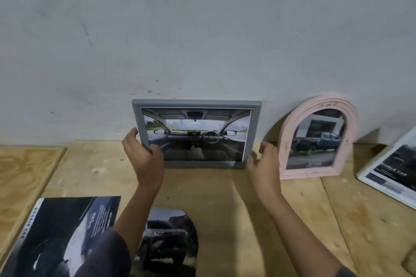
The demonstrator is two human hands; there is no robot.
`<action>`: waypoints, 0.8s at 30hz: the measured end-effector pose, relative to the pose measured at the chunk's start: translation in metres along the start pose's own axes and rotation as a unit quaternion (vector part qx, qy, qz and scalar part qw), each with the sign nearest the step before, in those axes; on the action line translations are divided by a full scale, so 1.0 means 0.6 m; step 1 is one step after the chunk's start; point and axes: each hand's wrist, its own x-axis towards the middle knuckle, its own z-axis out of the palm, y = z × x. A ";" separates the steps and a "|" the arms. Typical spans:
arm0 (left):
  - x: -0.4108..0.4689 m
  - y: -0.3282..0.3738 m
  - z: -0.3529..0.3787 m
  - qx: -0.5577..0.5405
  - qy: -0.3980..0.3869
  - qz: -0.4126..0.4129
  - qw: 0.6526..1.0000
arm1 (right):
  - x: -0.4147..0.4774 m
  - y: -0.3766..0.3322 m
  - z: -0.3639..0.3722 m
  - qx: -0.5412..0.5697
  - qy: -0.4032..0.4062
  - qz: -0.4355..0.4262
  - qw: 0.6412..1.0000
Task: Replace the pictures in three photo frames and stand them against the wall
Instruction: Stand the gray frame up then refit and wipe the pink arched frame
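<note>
A grey rectangular photo frame (253, 128) with a car-interior picture leans upright against the wall on the wooden table. My left hand (143, 154) grips its lower left edge, thumb on the front. My right hand (264, 161) is at its lower right corner with fingers spread, touching the edge. A pink arched frame (287, 141) with a dark pickup picture leans on the wall just right of that hand. A white-bordered frame (371, 166) with a dark picture leans at the far right edge.
A dark "Double Cab" sheet (67, 231) lies at the front left. An arch-shaped cut-out picture of a truck (171, 238) lies near it, partly under my left arm. The grey wall (202, 29) runs along the table's back edge (90, 141).
</note>
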 end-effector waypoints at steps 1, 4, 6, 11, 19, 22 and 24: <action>-0.030 0.015 0.012 -0.018 0.014 0.037 0.999 | -0.027 0.012 -0.016 0.040 0.008 -0.001 0.999; -0.127 0.079 0.070 -0.085 -0.078 0.145 0.983 | -0.065 0.072 -0.088 0.120 0.078 -0.006 0.990; -0.176 0.142 0.121 -0.124 -0.188 0.180 0.957 | -0.030 0.138 -0.145 0.117 0.132 0.017 0.984; -0.220 0.264 0.254 -0.104 -0.268 0.139 0.948 | 0.101 0.292 -0.248 0.048 0.080 0.144 0.985; -0.251 0.315 0.337 -0.101 -0.253 0.008 0.962 | 0.146 0.324 -0.278 0.109 -0.093 0.054 0.988; -0.266 0.321 0.295 -0.162 -0.244 0.001 0.956 | 0.082 0.329 -0.326 0.135 -0.040 -0.049 0.989; -0.281 0.306 0.252 -0.147 -0.254 0.027 0.956 | 0.038 0.335 -0.366 0.111 -0.001 -0.131 0.985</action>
